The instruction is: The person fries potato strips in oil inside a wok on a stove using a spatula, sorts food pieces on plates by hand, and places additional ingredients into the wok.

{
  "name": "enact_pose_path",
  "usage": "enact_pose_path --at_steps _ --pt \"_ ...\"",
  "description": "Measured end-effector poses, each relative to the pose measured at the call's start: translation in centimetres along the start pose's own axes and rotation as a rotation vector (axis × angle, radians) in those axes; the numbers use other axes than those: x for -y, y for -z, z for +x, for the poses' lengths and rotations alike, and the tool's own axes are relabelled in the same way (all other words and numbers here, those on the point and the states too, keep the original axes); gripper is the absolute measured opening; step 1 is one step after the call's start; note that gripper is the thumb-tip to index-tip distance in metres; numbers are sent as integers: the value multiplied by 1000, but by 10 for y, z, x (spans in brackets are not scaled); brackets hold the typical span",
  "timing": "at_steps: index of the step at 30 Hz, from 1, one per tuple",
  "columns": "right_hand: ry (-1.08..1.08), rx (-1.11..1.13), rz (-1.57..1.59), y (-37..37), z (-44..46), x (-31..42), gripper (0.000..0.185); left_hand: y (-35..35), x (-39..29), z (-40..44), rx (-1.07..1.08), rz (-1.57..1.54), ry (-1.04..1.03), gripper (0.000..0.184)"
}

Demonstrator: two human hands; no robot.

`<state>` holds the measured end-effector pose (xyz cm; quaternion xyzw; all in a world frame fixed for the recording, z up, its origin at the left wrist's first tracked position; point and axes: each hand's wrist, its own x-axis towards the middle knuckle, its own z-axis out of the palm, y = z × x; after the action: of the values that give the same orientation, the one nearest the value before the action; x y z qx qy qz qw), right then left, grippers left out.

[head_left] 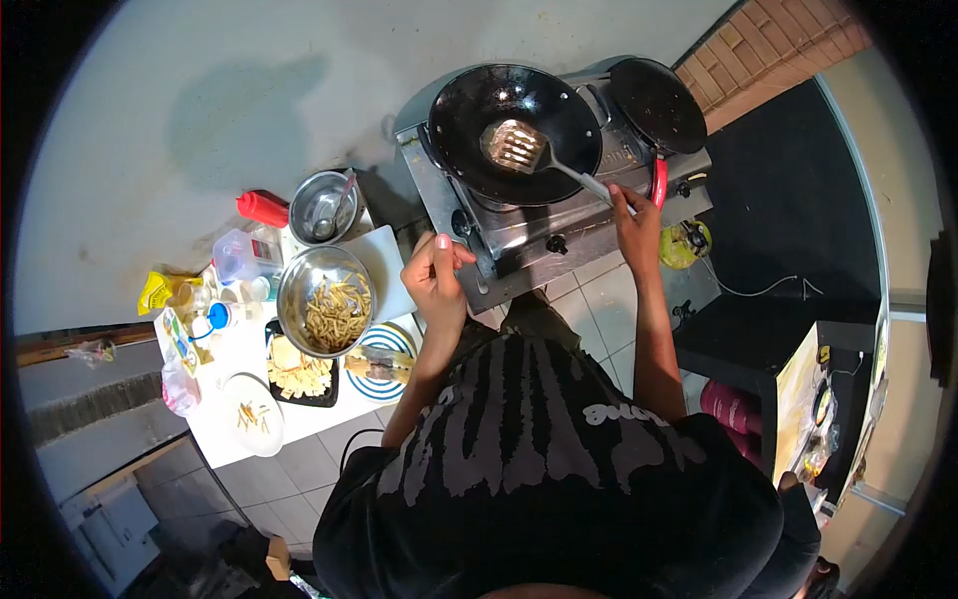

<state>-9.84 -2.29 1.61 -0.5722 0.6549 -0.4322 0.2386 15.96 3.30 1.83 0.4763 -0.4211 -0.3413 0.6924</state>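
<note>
My right hand (639, 225) is closed around the handle of a slotted metal spatula (519, 147). The spatula's blade rests inside a black wok (464, 125), over a small shiny patch at the bottom. On the steel gas stove (519, 245), the wok sits on the left burner. My left hand (437, 282) hovers by the stove's front left corner, its fingers loosely curled and nothing visible in them. Close to it, a metal ladle-like utensil (475, 250) lies along the stove's left edge.
A black frying pan (659, 105) with a red handle occupies the right burner. On the left table stand a metal bowl of cut fries (337, 311), a black tray of pale pieces (299, 374), a white plate (249, 439), a smaller metal bowl (311, 190) and a red bottle (263, 208).
</note>
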Motion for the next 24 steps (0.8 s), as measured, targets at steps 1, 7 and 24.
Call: enact_pose_path --at_steps 1,7,24 --pt "3 3 0 4 5 -3 33 0 0 1 -1 8 -2 42" --pt "103 14 -291 51 42 2 32 2 -2 6 -3 23 0 42" --pt "558 411 -1039 44 186 56 23 -1 2 18 -151 60 -25 42"
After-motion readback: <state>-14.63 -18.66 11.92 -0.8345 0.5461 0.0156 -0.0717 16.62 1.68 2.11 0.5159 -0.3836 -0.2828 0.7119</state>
